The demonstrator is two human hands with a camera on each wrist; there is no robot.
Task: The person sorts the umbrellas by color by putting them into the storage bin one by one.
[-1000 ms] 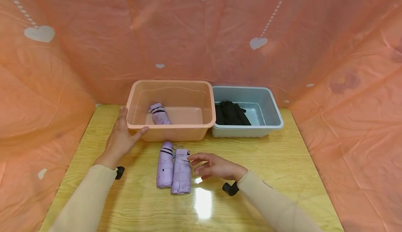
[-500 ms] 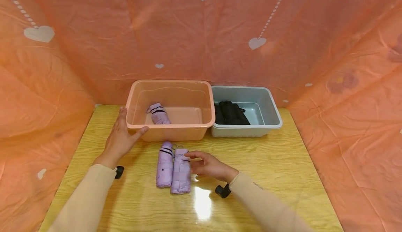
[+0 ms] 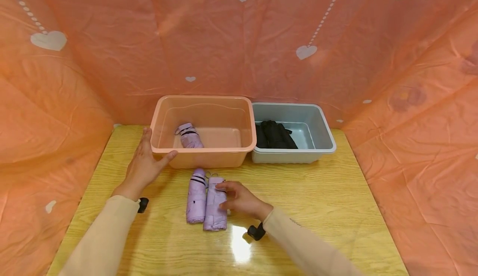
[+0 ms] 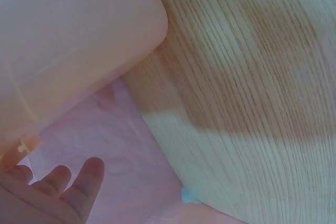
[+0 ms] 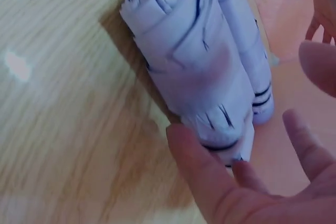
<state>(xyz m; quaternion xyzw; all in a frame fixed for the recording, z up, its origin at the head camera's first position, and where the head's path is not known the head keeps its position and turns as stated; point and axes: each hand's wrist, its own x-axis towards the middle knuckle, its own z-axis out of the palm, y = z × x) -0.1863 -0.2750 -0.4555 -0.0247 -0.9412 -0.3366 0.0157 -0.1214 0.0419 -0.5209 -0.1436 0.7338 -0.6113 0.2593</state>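
Two folded lilac umbrellas lie side by side on the table, the left one (image 3: 196, 197) and the right one (image 3: 215, 209). My right hand (image 3: 242, 199) hovers at the upper part of the right umbrella, fingers spread and bent; the right wrist view shows this umbrella (image 5: 194, 61) beside the parted fingers, not gripped. At the left end of the orange bin (image 3: 209, 159), my left hand (image 3: 143, 164) rests with thumb on the front rim and fingers along the side. Inside that bin lies another lilac umbrella (image 3: 190, 137).
A grey-blue bin (image 3: 295, 156) stands against the orange bin's right side, with several black folded items (image 3: 276, 135) in its left part. Orange sheeting (image 3: 239, 60) with white hearts rises behind and at both sides of the wooden table (image 3: 317, 205).
My right hand has moved left, from beside the right umbrella to over its right edge. My left hand, the bins and the umbrellas are where they were.
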